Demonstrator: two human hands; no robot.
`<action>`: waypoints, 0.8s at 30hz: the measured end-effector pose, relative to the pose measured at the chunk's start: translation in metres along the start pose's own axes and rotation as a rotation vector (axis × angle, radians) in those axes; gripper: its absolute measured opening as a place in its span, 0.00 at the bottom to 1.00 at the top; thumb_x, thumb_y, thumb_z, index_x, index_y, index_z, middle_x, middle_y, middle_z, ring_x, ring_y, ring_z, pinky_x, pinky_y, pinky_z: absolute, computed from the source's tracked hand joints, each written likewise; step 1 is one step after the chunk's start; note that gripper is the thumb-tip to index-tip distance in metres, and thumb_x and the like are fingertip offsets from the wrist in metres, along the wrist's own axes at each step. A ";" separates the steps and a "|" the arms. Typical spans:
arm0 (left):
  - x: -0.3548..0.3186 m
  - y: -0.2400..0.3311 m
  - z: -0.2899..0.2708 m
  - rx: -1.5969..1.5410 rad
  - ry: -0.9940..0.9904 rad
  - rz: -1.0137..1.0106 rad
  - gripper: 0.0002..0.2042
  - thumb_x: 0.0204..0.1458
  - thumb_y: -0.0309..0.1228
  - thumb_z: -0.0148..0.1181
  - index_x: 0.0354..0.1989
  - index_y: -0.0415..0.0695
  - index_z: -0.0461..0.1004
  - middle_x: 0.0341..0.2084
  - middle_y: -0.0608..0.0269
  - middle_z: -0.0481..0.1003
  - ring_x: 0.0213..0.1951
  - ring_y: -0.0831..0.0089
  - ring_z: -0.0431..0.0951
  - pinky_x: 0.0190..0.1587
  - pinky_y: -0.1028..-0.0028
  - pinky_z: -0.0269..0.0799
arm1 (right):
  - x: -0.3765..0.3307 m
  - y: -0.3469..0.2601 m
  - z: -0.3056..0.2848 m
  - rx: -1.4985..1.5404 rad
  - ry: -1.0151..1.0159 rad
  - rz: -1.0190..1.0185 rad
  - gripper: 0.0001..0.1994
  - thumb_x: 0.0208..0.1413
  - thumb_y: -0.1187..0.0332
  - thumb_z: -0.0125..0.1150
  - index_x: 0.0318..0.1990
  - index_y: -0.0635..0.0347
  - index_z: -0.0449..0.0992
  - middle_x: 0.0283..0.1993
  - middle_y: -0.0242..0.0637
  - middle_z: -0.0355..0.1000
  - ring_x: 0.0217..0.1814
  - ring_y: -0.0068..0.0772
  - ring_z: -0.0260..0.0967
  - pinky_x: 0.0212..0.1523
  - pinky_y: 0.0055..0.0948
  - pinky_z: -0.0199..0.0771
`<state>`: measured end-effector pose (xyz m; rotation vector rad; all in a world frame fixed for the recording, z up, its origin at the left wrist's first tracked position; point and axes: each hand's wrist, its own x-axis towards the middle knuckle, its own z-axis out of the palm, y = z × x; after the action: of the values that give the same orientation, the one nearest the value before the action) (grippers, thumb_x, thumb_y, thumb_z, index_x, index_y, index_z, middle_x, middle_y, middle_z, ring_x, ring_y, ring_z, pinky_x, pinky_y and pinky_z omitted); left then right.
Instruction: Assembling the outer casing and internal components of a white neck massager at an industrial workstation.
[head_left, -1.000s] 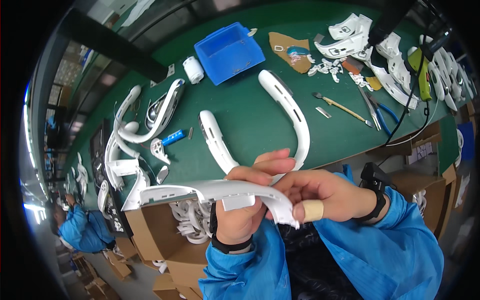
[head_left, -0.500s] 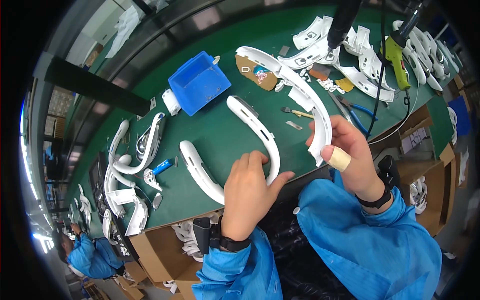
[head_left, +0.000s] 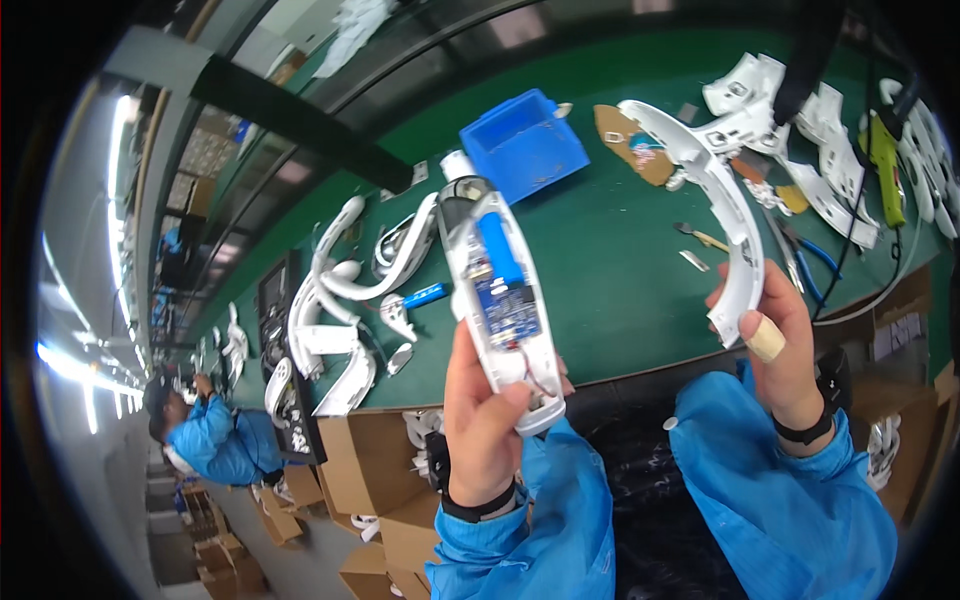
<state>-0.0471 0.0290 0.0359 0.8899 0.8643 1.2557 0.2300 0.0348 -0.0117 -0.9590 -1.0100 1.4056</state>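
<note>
My left hand [head_left: 485, 415] grips the near end of a white curved shell half [head_left: 495, 300], held upright with its open side toward me. Inside it I see a blue cylindrical cell, a small blue circuit board and thin red wires. My right hand [head_left: 775, 340], with a taped thumb, holds the lower end of a second white curved shell [head_left: 725, 190] that arcs up and left over the green table [head_left: 610, 260]. The two shells are apart, about a hand's width between them.
A blue plastic bin [head_left: 522, 143] sits at the back of the table. Several white curved shells [head_left: 330, 310] lie at the left, more white parts [head_left: 820, 130] and a yellow-green tool [head_left: 885, 165] at the right. Cardboard boxes [head_left: 370, 470] stand below the table edge. Another person in blue [head_left: 215, 440] works at far left.
My left hand has picked up the shell half with the electronics from the table and raised it. My right hand has kept its shell and swung it out to the right.
</note>
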 end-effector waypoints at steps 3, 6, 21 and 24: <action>0.002 0.003 -0.002 -0.161 -0.048 -0.008 0.32 0.55 0.42 0.54 0.64 0.33 0.61 0.26 0.60 0.67 0.29 0.69 0.67 0.36 0.70 0.64 | -0.002 0.004 0.008 -0.010 0.025 0.004 0.28 0.57 0.56 0.67 0.58 0.65 0.67 0.44 0.35 0.73 0.44 0.22 0.71 0.45 0.23 0.71; 0.001 -0.005 0.002 -0.169 -0.085 0.158 0.15 0.53 0.35 0.57 0.46 0.41 0.68 0.25 0.60 0.67 0.29 0.69 0.65 0.37 0.68 0.63 | -0.004 0.004 0.013 -0.036 0.007 0.035 0.30 0.56 0.53 0.68 0.58 0.65 0.67 0.44 0.35 0.73 0.42 0.22 0.71 0.43 0.22 0.72; -0.008 -0.015 0.009 -0.160 -0.352 0.228 0.07 0.55 0.19 0.58 0.41 0.38 0.70 0.32 0.53 0.75 0.35 0.69 0.74 0.39 0.71 0.70 | -0.008 0.002 0.033 -0.097 0.007 -0.026 0.34 0.53 0.50 0.72 0.58 0.64 0.67 0.49 0.36 0.74 0.46 0.22 0.70 0.46 0.23 0.71; -0.004 -0.019 0.006 -0.130 -0.361 0.261 0.09 0.55 0.20 0.60 0.42 0.38 0.69 0.34 0.54 0.75 0.35 0.71 0.74 0.38 0.72 0.70 | -0.010 0.002 0.036 -0.083 -0.009 -0.047 0.33 0.53 0.51 0.72 0.58 0.64 0.67 0.49 0.36 0.74 0.47 0.22 0.70 0.47 0.24 0.71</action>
<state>-0.0342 0.0232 0.0214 1.1073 0.3846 1.3040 0.1958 0.0230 -0.0021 -0.9837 -1.0980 1.3390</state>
